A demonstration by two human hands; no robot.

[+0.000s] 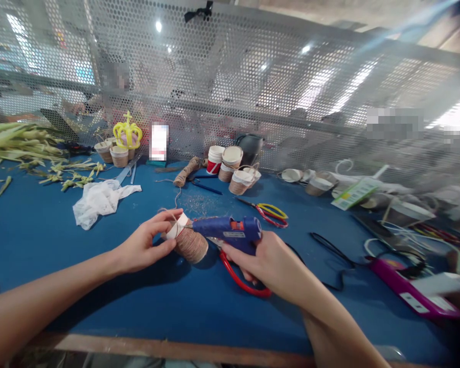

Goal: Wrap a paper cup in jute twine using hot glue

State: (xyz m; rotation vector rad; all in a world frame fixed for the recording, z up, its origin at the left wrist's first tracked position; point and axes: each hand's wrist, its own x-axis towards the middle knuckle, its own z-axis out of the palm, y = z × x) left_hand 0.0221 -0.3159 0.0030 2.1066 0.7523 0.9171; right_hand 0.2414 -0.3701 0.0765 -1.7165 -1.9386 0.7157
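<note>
My left hand is closed on a paper cup that lies tilted over the table, its side wound with brown twine up to a bare white band near the rim. A strand of twine runs from the cup back to a twine bundle. In my right hand is a blue hot glue gun, its nozzle at the white band. Red-handled scissors lie partly hidden beneath the gun and my right hand.
Behind the hands stand several twine-wrapped cups and yellow-handled scissors. White crumpled cloth and dried husks lie left. A purple power strip with cables is at right. A perforated metal screen closes the back.
</note>
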